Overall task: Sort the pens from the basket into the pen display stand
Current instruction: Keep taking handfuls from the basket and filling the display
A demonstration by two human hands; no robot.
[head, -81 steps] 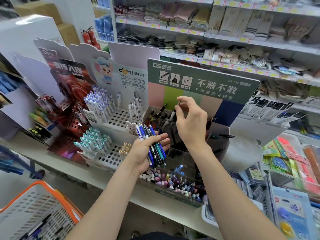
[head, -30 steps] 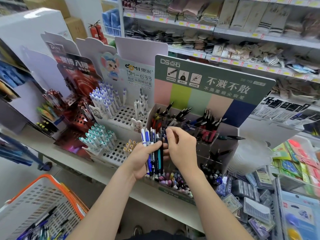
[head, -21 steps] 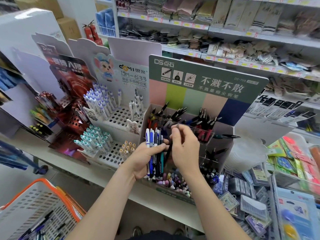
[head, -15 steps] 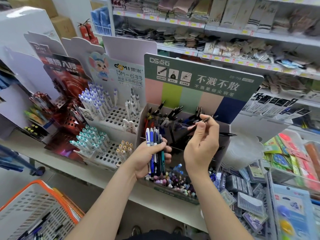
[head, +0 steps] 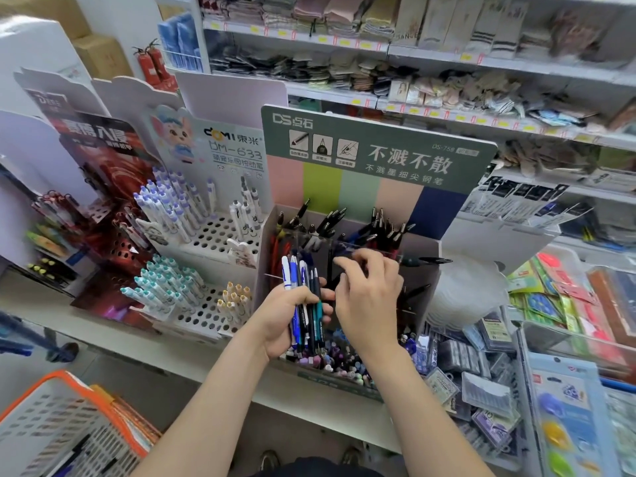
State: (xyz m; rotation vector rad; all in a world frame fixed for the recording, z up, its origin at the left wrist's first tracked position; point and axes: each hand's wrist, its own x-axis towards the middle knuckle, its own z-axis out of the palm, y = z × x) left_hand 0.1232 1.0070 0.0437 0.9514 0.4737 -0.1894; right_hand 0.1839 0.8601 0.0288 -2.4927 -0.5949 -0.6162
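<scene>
White shelves (head: 447,60) line the back wall, packed with folded socks (head: 344,12) and edged with small yellow price tags (head: 323,38). Two red fire extinguishers (head: 151,63) stand in the far left corner, next to stacked cardboard boxes (head: 99,55). A pale counter (head: 31,301) runs across in front, grey floor (head: 165,390) below it. The light is bright and even.

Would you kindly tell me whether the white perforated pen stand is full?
Not full: the white perforated pen stand shows many empty holes on both tiers, beside clusters of white pens.
</scene>
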